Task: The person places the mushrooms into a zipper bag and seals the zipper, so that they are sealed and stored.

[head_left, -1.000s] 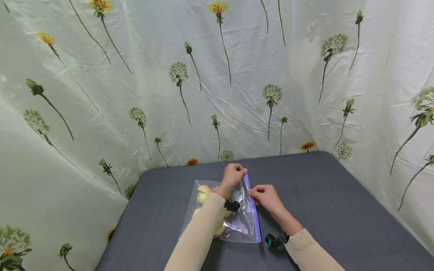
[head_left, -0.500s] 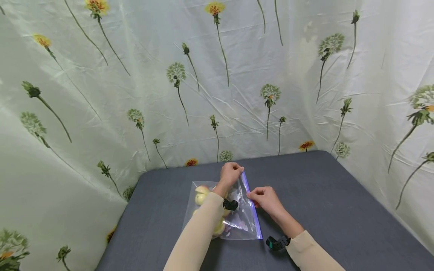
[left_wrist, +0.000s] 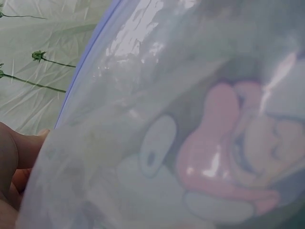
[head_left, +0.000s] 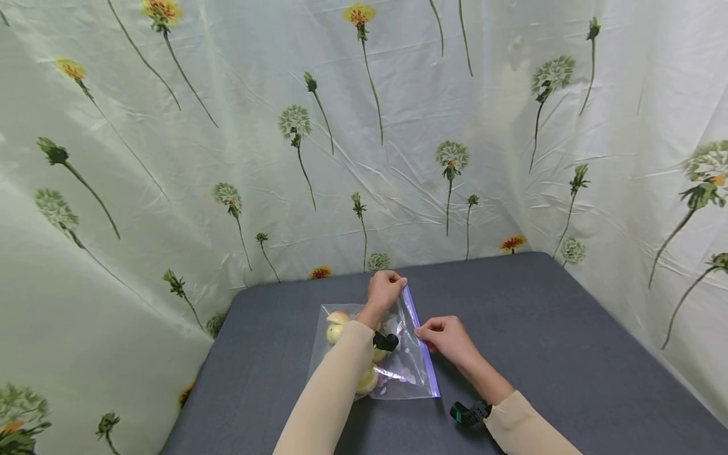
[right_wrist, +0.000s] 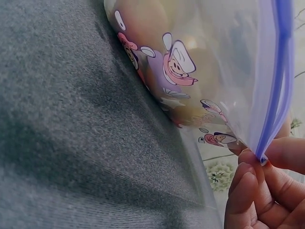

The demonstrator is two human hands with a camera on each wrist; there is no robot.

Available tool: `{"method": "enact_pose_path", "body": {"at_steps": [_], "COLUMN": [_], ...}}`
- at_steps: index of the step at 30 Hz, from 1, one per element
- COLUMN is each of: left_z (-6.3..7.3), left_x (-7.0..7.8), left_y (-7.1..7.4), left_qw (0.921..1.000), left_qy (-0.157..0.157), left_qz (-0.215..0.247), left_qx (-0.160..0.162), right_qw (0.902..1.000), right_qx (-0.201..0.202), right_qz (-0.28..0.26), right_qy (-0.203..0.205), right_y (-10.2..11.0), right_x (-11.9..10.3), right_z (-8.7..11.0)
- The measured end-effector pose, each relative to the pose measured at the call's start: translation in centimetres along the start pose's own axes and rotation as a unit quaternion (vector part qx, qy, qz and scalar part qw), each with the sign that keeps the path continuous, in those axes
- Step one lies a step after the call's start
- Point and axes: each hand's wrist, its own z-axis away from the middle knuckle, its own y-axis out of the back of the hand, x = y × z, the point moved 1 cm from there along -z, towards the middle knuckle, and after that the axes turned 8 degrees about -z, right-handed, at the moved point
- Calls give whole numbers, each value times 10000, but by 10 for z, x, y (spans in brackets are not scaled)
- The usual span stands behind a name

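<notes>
A clear zip bag (head_left: 406, 360) with a purple zip strip (head_left: 423, 354) lies on the dark table, its mouth to the right. Rounded pale yellow fruit pieces (head_left: 335, 333) are inside, partly hidden behind the left forearm. My left hand (head_left: 385, 291) pinches the strip's far end, reaching across over the bag. Partway along the same strip, my right hand (head_left: 446, 335) pinches it between thumb and fingers. Close up in the right wrist view, the right fingertips (right_wrist: 248, 157) squeeze the purple strip. Cartoon figures (right_wrist: 178, 67) are printed on the plastic.
The dark grey table (head_left: 523, 354) stretches around the bag. A pale curtain (head_left: 318, 164) printed with dandelions hangs behind it and along both sides. Each wrist wears a black band, the right one (head_left: 469, 414) close above the tabletop.
The right hand has slid a little along the zip strip toward the near end. The left hand stays at the far corner. The whole view has shifted slightly.
</notes>
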Motion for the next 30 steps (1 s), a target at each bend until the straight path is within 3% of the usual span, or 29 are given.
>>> {"method": "enact_pose_path", "body": {"at_steps": [30], "left_z": [-6], "left_x": [4], "left_y": [1], "left_qw": [9999], "left_qy": [-39], "left_qz": [-108], "left_qx": [43], "right_qw": [9995], "right_qx": [-200], "right_qz": [259], "right_qy": [4], "right_y": [7], "right_x": [-4], "right_z": [28]}}
